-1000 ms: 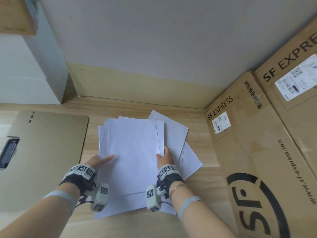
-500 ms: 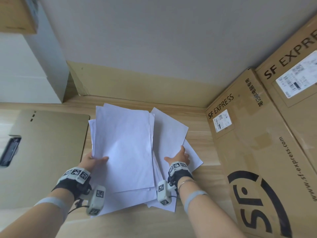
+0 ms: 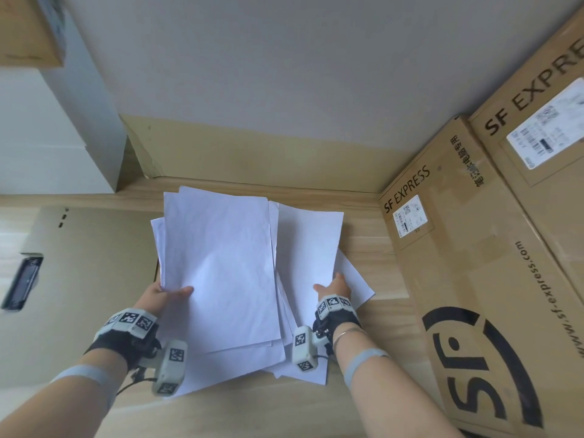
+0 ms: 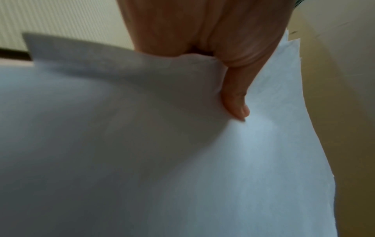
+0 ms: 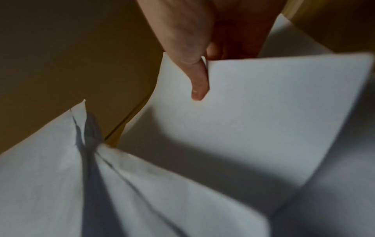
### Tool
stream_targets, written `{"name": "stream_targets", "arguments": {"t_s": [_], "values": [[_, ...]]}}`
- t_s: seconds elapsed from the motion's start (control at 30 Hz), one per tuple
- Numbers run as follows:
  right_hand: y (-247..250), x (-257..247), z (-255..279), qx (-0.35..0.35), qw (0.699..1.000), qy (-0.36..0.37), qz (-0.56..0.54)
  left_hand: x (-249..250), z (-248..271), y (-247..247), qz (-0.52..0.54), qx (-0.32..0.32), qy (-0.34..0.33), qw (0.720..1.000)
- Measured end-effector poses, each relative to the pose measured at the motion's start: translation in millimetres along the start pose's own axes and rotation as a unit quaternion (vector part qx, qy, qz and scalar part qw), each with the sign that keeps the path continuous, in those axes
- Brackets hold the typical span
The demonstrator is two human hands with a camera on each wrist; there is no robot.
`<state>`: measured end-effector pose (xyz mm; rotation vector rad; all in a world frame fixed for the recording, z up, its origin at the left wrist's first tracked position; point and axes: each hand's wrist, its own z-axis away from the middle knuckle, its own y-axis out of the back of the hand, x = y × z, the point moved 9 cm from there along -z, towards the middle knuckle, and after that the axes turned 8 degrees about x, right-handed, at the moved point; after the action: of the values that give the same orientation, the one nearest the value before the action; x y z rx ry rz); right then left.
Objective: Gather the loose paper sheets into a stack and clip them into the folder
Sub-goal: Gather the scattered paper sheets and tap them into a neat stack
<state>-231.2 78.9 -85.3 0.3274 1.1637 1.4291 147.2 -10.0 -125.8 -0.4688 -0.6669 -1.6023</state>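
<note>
Fingers of your left hand [image 3: 164, 295] are pinching the white paper sheets [image 3: 218, 267]; your right hand [image 3: 333, 287] is pinching a stray white sheet [image 3: 308, 245] to merge them.

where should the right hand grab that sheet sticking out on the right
At its near right edge, coming in from the right. The sheet lies flat on the table under the pile, with only that corner poking out. The right hand already holds a neighbouring sheet.

Left hand [image 3: 164, 295]: thumb [image 4: 236, 102] on top, pinching the paper sheets' [image 3: 221, 263] left edge.
Right hand [image 3: 333, 287]: thumb [image 5: 198, 80] over one sheet's [image 3: 308, 245] edge, pinching it.
</note>
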Motion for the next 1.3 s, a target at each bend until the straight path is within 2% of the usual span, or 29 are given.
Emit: {"name": "stream_targets", "arguments": {"t_s": [0.1,0.2,0.37,0.53,0.63,0.77,0.87,1.07,1.17,1.3], "values": [[3,9,4,-0.023,0.994,0.021,0.106,6,6,-2,0.008,-0.013,-0.004,1.0],[0,24,13,-0.013,0.986,0.015,0.168,12,11,-4,0.016,-0.024,-0.012,1.0],[-9,34,25,0.001,0.986,-0.01,0.167,13,14,-3,0.002,-0.024,-0.01,1.0],[-17,28,23,-0.033,0.992,0.007,0.121,4,16,-2,-0.011,-0.019,0.011,1.0],[-11,28,20,-0.009,0.999,0.013,0.046,-1,15,-3,-0.009,-0.017,0.015,1.0],[26,22,12,0.048,0.997,0.011,-0.059,-2,18,-7,-0.022,-0.018,0.018,0.999],[66,7,-2,0.077,0.993,0.064,-0.059,-4,17,-11,-0.038,-0.018,0.03,0.999],[128,-13,-32,0.117,0.98,0.112,-0.116,-6,13,-8,-0.074,0.034,0.025,0.996],[109,-31,-31,0.083,0.981,0.138,-0.106,-9,10,-9,-0.07,0.033,0.034,0.996],[35,-53,0,-0.005,0.982,0.182,-0.05,-10,9,-10,-0.044,0.017,0.042,0.998]]}}
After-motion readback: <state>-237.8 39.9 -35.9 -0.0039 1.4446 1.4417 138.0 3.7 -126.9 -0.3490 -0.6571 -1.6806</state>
